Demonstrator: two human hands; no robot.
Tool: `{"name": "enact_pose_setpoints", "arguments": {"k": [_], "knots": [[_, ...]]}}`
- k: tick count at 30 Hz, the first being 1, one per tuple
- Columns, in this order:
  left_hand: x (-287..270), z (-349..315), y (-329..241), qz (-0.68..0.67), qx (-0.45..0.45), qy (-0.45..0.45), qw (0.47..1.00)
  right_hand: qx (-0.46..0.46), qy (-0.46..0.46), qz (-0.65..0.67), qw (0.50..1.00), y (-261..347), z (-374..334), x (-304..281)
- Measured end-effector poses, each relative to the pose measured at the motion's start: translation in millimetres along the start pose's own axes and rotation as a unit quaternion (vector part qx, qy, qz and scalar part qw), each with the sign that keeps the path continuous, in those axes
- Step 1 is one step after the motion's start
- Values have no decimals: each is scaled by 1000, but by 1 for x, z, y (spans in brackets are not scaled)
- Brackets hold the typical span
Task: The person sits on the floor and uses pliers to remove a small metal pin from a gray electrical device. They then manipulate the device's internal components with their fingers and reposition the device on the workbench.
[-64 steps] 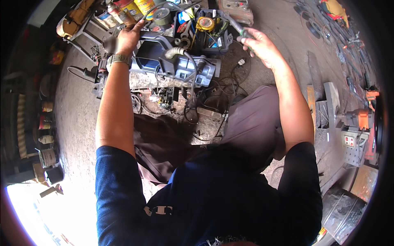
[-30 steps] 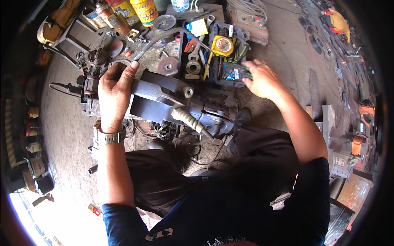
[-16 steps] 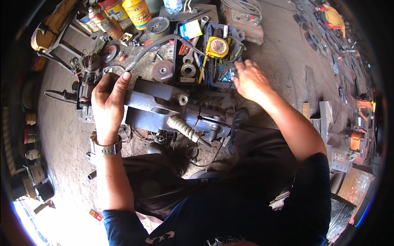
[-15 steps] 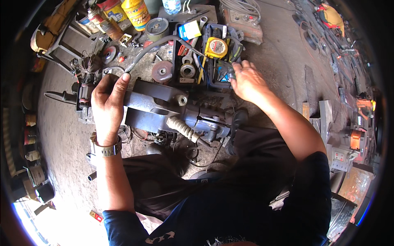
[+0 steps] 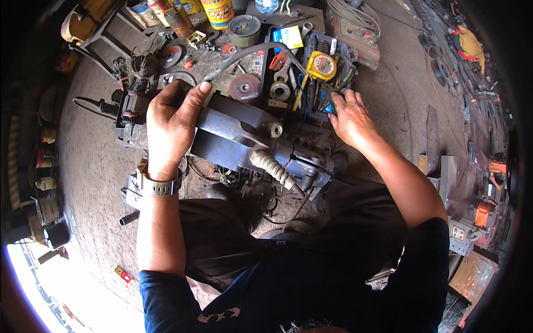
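Note:
My left hand (image 5: 173, 125) is closed with its thumb pressed on a thick grey cable (image 5: 252, 50), which arches over to the black tool tray (image 5: 270, 72). Below that hand lies a heavy blue-grey metal body (image 5: 233, 129), resembling a bench vise, with a ribbed cream-coloured sleeve (image 5: 272, 169) on a rod. My right hand (image 5: 355, 117) reaches over the tray's right compartment, fingers partly spread among small dark and blue items; its fingertips are partly hidden. A yellow tape measure (image 5: 322, 65) lies just beyond it. Wrenches and a blue-and-yellow box (image 5: 287, 37) sit in the tray.
Behind the vise-like body lie a grinding disc (image 5: 245, 87) and a round tin (image 5: 244, 30). A yellow container (image 5: 218, 12) stands farther back. At the right back, a coiled cable (image 5: 355, 14) rests on a rusty metal box (image 5: 365, 47). Metal pieces line the right side.
The whole view has shifted, so the scene sits farther right. My right hand has moved slightly left relative to the tray. The left hand keeps its hold on the cable.

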State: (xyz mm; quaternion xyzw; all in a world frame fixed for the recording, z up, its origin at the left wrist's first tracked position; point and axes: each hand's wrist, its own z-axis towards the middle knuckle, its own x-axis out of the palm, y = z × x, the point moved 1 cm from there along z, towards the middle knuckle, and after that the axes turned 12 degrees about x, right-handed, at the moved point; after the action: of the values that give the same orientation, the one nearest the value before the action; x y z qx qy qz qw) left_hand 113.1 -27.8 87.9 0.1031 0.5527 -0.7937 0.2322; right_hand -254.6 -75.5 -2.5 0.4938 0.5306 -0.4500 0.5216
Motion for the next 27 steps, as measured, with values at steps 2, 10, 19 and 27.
{"name": "enact_pose_setpoints", "arguments": {"k": [2,10,19,27], "knots": [[0,0,0,4,2,1,1000,-2,-3,4,1000,0,-1,4],[2,2,0,6,-13,-9,1000,24,12,65,998,3,-1,19],[8,5,-6,-11,-8,-10,1000,27,124,32,991,1,-1,-22],[9,10,-8,12,6,-7,1000,-61,2,108,992,10,-7,-46]]}}
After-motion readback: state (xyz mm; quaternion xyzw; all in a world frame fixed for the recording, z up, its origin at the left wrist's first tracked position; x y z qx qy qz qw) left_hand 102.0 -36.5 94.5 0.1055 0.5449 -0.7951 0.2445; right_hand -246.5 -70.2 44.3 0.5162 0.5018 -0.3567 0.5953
